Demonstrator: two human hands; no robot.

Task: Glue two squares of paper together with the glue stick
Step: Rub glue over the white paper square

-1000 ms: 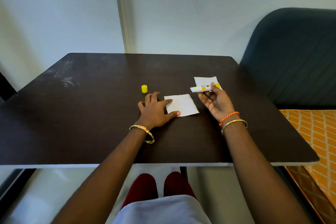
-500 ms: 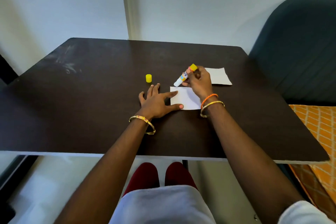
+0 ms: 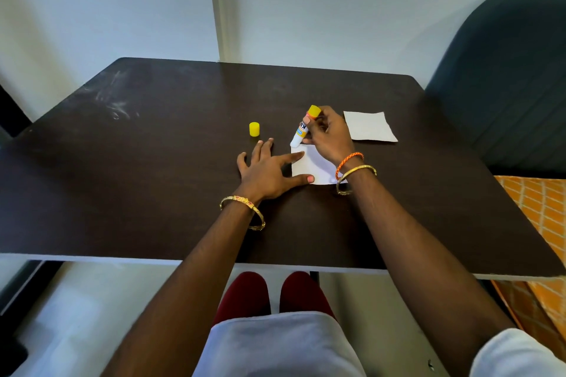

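Observation:
A white paper square point(image 3: 309, 167) lies on the dark table point(image 3: 153, 177) in front of me. My left hand point(image 3: 269, 170) rests flat, its thumb and index finger pinning the square's left edge. My right hand point(image 3: 329, 136) grips the glue stick point(image 3: 303, 128), tilted, with the white tip down at the square's far left corner and the yellow end up. The stick's yellow cap point(image 3: 254, 129) stands on the table left of the stick. A second white paper square point(image 3: 369, 126) lies to the right, beyond my right hand.
A dark blue chair back point(image 3: 514, 76) stands at the table's right side, with an orange patterned cushion point(image 3: 539, 217) below it. A white wall rises behind the table. My knees show under the near edge.
My right hand brought the glue stick from over the far paper down and left to the near square, turning its tip downward. The left hand stayed on the paper.

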